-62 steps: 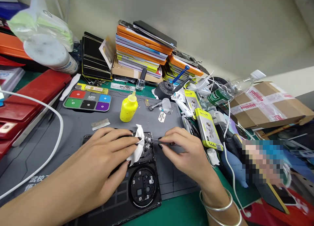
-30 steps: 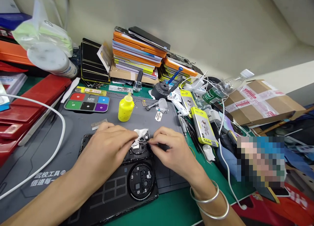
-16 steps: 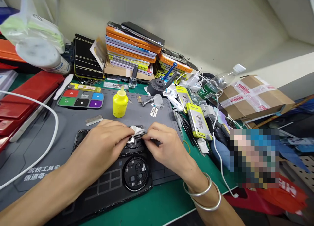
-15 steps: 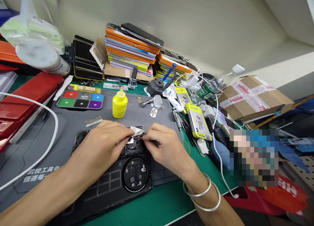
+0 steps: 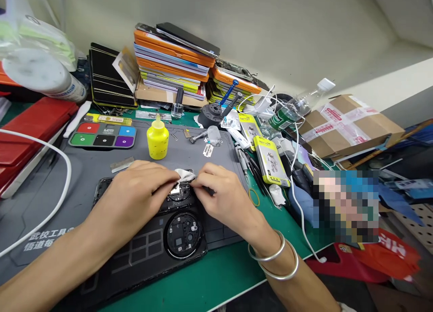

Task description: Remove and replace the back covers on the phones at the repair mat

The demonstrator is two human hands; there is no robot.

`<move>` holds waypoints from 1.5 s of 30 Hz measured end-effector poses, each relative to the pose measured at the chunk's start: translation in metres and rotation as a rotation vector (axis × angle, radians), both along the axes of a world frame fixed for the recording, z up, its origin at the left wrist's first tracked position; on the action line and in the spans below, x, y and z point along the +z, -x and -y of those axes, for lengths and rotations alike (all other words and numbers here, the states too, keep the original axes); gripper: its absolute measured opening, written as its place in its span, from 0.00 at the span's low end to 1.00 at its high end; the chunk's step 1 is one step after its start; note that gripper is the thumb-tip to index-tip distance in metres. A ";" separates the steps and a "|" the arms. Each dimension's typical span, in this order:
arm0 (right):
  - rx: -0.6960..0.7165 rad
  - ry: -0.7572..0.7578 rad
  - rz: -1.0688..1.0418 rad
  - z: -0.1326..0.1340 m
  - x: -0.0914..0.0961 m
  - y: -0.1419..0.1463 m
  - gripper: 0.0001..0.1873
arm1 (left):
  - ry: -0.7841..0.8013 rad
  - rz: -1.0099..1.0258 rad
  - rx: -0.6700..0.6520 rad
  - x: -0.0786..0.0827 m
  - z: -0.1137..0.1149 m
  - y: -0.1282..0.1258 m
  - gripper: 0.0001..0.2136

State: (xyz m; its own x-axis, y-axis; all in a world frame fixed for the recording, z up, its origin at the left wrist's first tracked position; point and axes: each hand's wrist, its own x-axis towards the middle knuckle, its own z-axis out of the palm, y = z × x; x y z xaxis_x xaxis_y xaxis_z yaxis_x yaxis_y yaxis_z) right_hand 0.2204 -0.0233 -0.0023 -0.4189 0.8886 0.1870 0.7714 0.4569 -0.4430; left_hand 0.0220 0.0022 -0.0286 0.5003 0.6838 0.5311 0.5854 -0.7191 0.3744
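My left hand [image 5: 135, 195] rests on an opened black phone [image 5: 104, 188] on the grey work mat [image 5: 50, 195]. Its fingers pinch a small white wipe [image 5: 183, 175] over the phone's camera area. My right hand [image 5: 221, 199], with two silver bangles at the wrist, is closed on thin tweezers whose tips meet the wipe. In front of both hands lies a black back cover [image 5: 149, 253] with a round camera ring [image 5: 182, 234].
A yellow squeeze bottle [image 5: 157, 138], a razor blade [image 5: 118, 165] and a coloured parts tray [image 5: 103, 135] sit on the mat behind my hands. Stacked phone cases [image 5: 172, 59] line the wall. Yellow packs [image 5: 269, 161], cables and a cardboard box [image 5: 348, 125] crowd the right. A white cable [image 5: 57, 185] curves left.
Both hands have closed in together over the phone's camera area. The wipe, earlier hanging loose from my left fingers, is now bunched small against the tweezers' tips.
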 end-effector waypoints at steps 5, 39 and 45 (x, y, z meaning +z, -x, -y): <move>-0.002 0.012 0.035 0.001 0.002 0.001 0.09 | -0.017 -0.023 -0.025 0.002 0.000 0.001 0.08; -0.032 0.055 0.009 0.004 0.004 0.007 0.09 | -0.004 -0.007 -0.030 0.000 0.000 0.000 0.07; -0.043 0.043 -0.008 0.003 0.002 0.008 0.09 | 0.033 -0.024 -0.021 0.001 -0.002 0.001 0.08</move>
State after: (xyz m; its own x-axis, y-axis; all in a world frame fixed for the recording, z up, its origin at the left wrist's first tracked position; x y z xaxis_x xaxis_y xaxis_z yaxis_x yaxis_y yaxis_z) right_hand 0.2123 -0.0263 -0.0003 -0.3787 0.9130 0.1517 0.7860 0.4038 -0.4681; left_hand 0.0208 0.0046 -0.0279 0.5270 0.6898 0.4965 0.5791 -0.7190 0.3843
